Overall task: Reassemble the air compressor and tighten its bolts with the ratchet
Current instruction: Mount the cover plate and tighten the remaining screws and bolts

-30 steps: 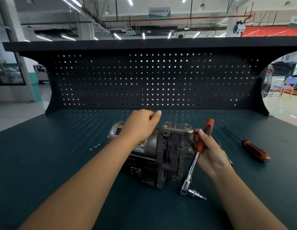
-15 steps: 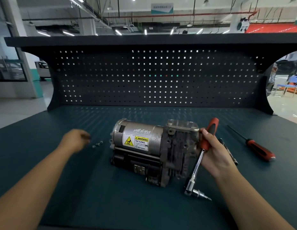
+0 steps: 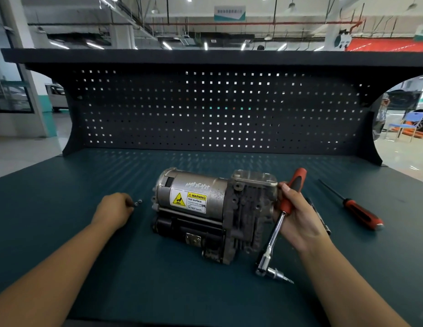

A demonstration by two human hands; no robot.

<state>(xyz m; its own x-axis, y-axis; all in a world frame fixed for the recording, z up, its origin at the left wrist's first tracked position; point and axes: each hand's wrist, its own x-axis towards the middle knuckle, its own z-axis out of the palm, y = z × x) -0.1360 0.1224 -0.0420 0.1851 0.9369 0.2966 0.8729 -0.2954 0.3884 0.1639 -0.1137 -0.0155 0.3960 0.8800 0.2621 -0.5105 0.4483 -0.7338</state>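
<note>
- At the bench's left, approx 9 o'clock from the air compressor [image 3: 212,208]: left hand [image 3: 112,212] lies knuckles-up on the green mat [image 3: 52,197]. Fingers are curled under & bunched together. Tips are hidden by the back of the hand, so can't tell if they pinch anything.
- Just right of that hand, btwn it & the compressor: small bolts [image 3: 137,202] in a loose cluster on the mat, nearest one right at the fingertips.
- Mid-bench: compressor lies on its side. Motor cylinder w/ yellow warning label is at the left end, finned grey block at the right end, black bracket along the near side.
- At 3 o'clock of the compressor: right hand [image 3: 300,218] grips the ratchet [image 3: 275,228] by its red handle, fingers wrapped round it, thumb across the front.
- Ratchet is tilted, handle end up toward 12. Its head rests on the mat at approx 5 o'clock of the compressor, bit pointing right.
- Behind the right hand: slim dark tool [image 3: 321,220] flat on the mat, partly hidden.
- Further right, at 3 o'clock & well apart: red-handled screwdriver [image 3: 361,212], shaft pointing to 11.
- At 12, along the bench's back: dark pegboard [image 3: 217,109].
</note>
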